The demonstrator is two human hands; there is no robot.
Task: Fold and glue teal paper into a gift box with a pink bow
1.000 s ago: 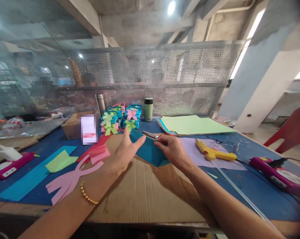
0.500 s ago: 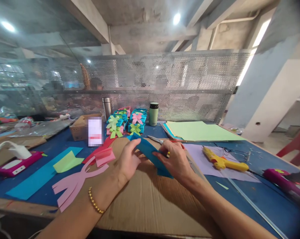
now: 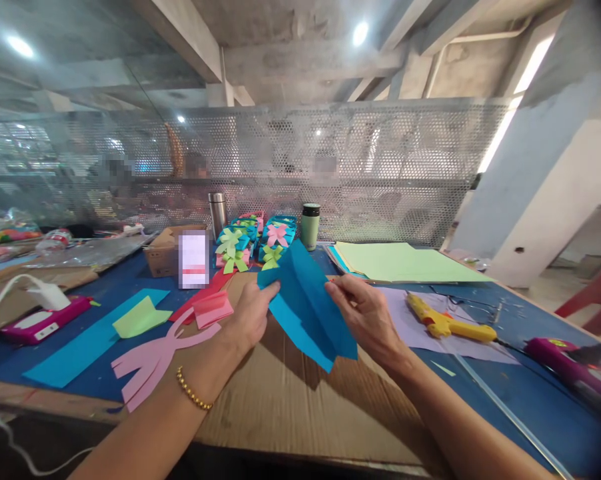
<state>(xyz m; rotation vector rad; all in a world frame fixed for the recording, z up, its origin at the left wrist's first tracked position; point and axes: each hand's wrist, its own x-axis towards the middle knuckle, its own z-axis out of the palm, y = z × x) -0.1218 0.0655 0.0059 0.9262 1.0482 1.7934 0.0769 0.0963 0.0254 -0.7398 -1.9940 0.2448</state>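
The left hand (image 3: 254, 313) was clamped on the left edge of the blue sheet (image 3: 308, 313), thumb on the near face; the right hand (image 3: 363, 310) was clamped on its right edge; the sheet, creased lengthwise, stood tilted between the two, above the cardboard (image 3: 280, 413); left of the cardboard, on the blue surface (image 3: 10, 363), lay the pink cutout (image 3: 153, 360), with the red piece (image 3: 213, 309) touching its upper end; beyond the cutout lay the green piece (image 3: 140, 318), partly over the blue strip (image 3: 95, 340); right of the right hand, the yellow glue gun (image 3: 448, 327) rested on the lilac sheet (image 3: 400, 310); farther back were the paper flowers (image 3: 233, 243), with the flask (image 3: 217, 212) and the green bottle (image 3: 310, 228) upright near them; right of the bottle lay the paper stack (image 3: 410, 263), pale green on top.
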